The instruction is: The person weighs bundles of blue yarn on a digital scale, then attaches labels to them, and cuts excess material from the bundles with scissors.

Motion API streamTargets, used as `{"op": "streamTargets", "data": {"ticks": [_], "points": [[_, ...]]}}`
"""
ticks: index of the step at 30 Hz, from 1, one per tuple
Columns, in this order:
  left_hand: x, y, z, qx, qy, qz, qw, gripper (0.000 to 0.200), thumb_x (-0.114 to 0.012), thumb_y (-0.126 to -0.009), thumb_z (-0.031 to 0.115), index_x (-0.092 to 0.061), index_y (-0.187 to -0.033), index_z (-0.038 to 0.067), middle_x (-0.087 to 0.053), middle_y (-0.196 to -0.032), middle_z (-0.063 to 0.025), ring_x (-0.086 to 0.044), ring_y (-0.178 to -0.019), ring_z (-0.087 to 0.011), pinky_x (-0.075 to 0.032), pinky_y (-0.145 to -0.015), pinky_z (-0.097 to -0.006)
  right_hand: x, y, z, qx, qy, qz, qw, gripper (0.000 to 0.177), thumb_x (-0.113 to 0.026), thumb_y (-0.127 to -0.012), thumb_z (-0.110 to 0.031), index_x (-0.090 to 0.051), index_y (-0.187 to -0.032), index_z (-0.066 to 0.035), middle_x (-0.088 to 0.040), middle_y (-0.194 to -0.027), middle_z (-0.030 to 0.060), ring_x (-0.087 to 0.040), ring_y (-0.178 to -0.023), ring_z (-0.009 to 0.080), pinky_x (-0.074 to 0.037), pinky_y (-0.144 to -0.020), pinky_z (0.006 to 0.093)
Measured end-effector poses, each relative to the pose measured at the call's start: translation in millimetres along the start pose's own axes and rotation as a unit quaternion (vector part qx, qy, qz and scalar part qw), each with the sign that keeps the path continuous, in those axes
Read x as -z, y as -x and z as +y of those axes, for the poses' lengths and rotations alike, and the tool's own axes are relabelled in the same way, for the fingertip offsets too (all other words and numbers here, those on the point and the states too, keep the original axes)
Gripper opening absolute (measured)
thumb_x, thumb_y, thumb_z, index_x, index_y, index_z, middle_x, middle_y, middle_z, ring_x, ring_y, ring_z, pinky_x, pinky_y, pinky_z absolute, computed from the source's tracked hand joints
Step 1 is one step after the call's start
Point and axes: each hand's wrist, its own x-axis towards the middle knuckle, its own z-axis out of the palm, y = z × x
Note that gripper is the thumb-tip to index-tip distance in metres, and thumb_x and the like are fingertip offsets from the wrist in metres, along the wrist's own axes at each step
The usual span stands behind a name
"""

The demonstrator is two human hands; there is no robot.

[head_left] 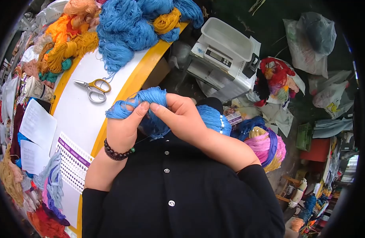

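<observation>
Partly hidden behind both palms: blue yarn skein (pixel 152 98), held chest-high over a black shirt (pixel 170 186), just off the worktop (pixel 83 115) edge. Lower strands lost in shadow between the wrists; hard to tell where skein ends and second blue bundle (pixel 214 119) behind the right wrist begins. Left hand (pixel 123 129) closed round skein's left end, loop poking out past the knuckles. Right hand (pixel 182 117) over the top, thumb tip meeting left thumb at skein's middle. Fingers (pixel 139 111) of both hands clamped on strands, none spread. Beaded bracelet (pixel 117 152) on left wrist. Further out on worktop: scissors (pixel 93 89), well apart from hands; blue yarn heap (pixel 127 27) beyond. Off right, weighing scale (pixel 224 55); pink bundle (pixel 267 144) lower down. View's rim dark, corners cut off.
</observation>
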Motion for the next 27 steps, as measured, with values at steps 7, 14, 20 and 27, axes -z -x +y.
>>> {"op": "streamTargets", "data": {"ticks": [7, 14, 20, 27], "points": [[-1, -1, 0, 0.012, 0.052, 0.046, 0.997, 0.019, -0.063, -0.089, 0.014, -0.067, -0.099, -0.001, -0.067, -0.088, -0.0045, -0.057, -0.077, -0.0094, -0.045, -0.074, -0.0241, -1, -3, -6, 0.011, -0.124, -0.003, 0.992, 0.019, -0.051, -0.095, -0.012, -0.061, -0.104, 0.001, -0.063, -0.093, 0.0003, -0.055, -0.085, 0.0063, -0.046, -0.076, 0.0236], [1, 3, -2, -0.029, -0.217, 0.018, 0.976, 0.014, -0.067, -0.083, 0.007, -0.066, -0.096, 0.000, -0.067, -0.086, -0.0035, -0.059, -0.079, -0.0081, -0.046, -0.068, -0.0245, -3, 2, 3, -0.012, -0.095, 0.009, 0.995, 0.019, -0.054, -0.094, -0.014, -0.062, -0.103, 0.001, -0.063, -0.093, -0.0007, -0.053, -0.085, 0.0045, -0.045, -0.076, 0.0229], [3, -1, -6, -0.138, -0.254, 0.032, 0.957, 0.010, -0.060, -0.087, 0.009, -0.063, -0.089, 0.000, -0.063, -0.081, -0.0054, -0.060, -0.076, -0.0187, -0.046, -0.072, -0.0287, 2, 4, 2, -0.019, -0.117, 0.005, 0.993, 0.022, -0.055, -0.093, -0.014, -0.059, -0.108, 0.002, -0.064, -0.102, 0.0049, -0.058, -0.096, 0.0105, -0.045, -0.088, 0.0273], [79, -19, 60, 0.066, 0.496, -0.300, 0.812, 0.026, -0.044, -0.099, 0.025, -0.054, -0.087, 0.004, -0.034, -0.056, 0.0052, -0.035, -0.044, -0.0047, -0.042, -0.046, -0.0207, 80, 42, -99, 0.101, -0.186, -0.069, 0.975, 0.021, -0.061, -0.086, -0.023, -0.051, -0.087, -0.004, -0.040, -0.056, -0.0025, -0.045, -0.046, 0.0106, -0.048, -0.052, 0.0323]]}}
